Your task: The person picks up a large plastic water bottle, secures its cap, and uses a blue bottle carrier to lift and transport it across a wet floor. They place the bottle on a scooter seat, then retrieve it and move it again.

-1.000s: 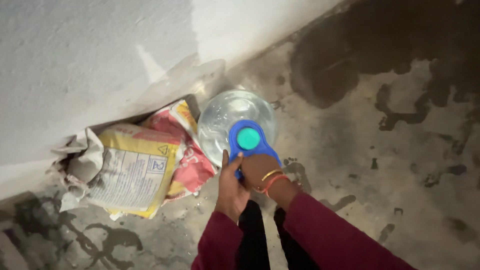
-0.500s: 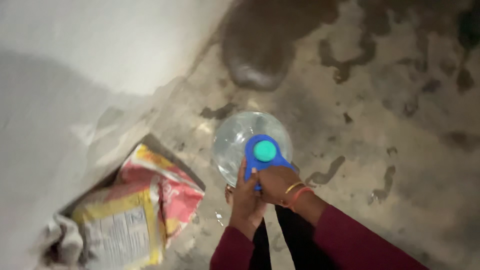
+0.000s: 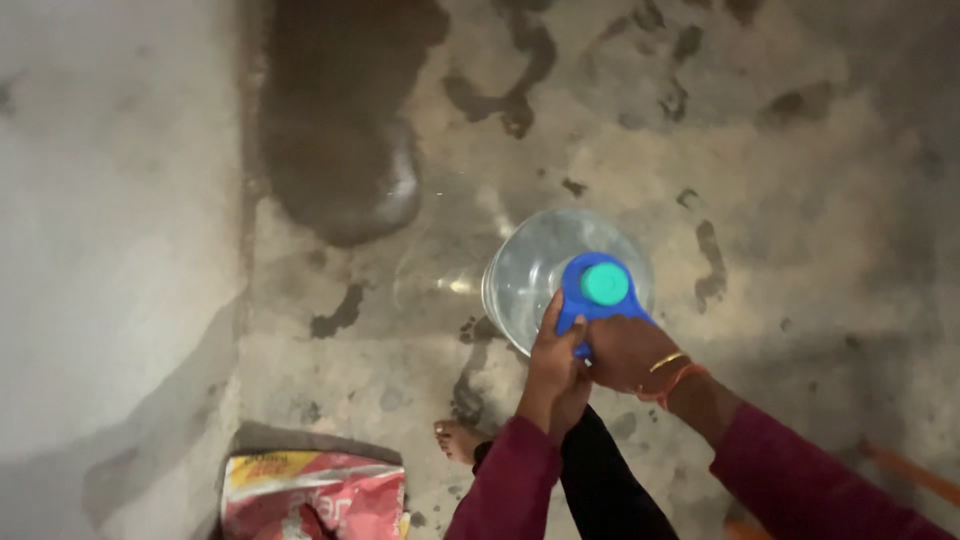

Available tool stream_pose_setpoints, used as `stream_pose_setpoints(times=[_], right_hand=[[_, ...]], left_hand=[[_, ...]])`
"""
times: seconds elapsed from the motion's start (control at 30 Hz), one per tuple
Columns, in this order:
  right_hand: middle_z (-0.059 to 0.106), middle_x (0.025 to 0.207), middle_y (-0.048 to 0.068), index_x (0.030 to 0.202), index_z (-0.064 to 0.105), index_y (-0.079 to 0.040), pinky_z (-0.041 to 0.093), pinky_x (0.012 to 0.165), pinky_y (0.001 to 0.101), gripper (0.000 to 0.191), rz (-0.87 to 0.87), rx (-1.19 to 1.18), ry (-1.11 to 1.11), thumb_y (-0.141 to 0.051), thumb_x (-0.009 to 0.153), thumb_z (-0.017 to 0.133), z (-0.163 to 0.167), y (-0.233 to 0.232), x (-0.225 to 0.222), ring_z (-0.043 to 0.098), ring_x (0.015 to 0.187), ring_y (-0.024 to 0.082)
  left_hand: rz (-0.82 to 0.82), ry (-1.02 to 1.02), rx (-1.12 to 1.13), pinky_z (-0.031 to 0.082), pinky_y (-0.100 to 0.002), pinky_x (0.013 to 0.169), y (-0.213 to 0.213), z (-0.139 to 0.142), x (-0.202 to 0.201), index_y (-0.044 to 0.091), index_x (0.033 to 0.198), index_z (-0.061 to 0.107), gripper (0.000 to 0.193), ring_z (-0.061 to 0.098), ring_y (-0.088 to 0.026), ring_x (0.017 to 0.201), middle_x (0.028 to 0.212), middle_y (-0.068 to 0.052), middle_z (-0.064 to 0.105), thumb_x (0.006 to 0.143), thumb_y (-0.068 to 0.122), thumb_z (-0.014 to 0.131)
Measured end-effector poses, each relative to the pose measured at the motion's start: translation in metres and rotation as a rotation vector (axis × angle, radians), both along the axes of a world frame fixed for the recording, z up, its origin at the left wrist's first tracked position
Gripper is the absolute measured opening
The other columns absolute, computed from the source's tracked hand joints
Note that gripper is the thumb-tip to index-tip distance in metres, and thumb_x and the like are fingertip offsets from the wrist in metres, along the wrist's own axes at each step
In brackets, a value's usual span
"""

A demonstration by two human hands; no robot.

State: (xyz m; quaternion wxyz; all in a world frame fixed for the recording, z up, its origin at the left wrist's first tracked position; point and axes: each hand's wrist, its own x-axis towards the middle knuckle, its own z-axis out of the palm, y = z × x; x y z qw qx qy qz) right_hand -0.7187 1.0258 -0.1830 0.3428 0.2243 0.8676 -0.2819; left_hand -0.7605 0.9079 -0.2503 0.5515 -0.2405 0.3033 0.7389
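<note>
A large clear water jug (image 3: 535, 270) hangs just above the wet concrete floor, seen from above. Its top carries a blue handle (image 3: 585, 300) with a teal cap (image 3: 605, 284). My left hand (image 3: 552, 372) grips the near end of the blue handle from the left. My right hand (image 3: 625, 352), with orange and gold bangles on the wrist, is closed on the same handle from the right. Both hands touch each other. My bare foot (image 3: 457, 440) shows below the jug.
A pale wall (image 3: 110, 230) runs along the left. A red and yellow sack (image 3: 315, 495) lies at its foot, bottom left. Dark wet patches (image 3: 335, 130) and footprints mark the floor. An orange edge (image 3: 905, 470) shows at the lower right.
The jug, held in both hands, has moved away from the sacks by the wall and out over the open floor. The view has swung so the sacks slid to the bottom left.
</note>
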Motion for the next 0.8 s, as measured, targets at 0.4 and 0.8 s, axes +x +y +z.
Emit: stream_pose_setpoints(times=[0.4,0.8], right_hand=[[0.072,0.09,0.019,0.11,0.069,-0.008,0.054,0.077,0.052,0.034,-0.376,-0.045,0.059,-0.027,0.082,0.072,-0.013,0.033,0.083,0.07,0.088,0.04],[0.073,0.086,0.016,0.095,0.073,-0.011,0.055,0.073,0.0506,0.03,-0.445,-0.004,0.036,-0.032,0.074,0.076,-0.014,0.028,0.068,0.071,0.083,0.038]], left_hand=[[-0.486,0.051,-0.22,0.047,-0.024,0.066,0.063,0.008,0.025,0.029,0.154,0.052,0.07,0.055,-0.009,0.084,0.113,0.003,0.066,0.092,-0.004,0.05],[-1.012,0.367,-0.345,0.046,-0.029,0.063,0.056,-0.009,-0.005,0.011,0.105,0.067,0.016,0.056,-0.009,0.073,0.084,0.002,0.062,0.102,0.024,0.06]])
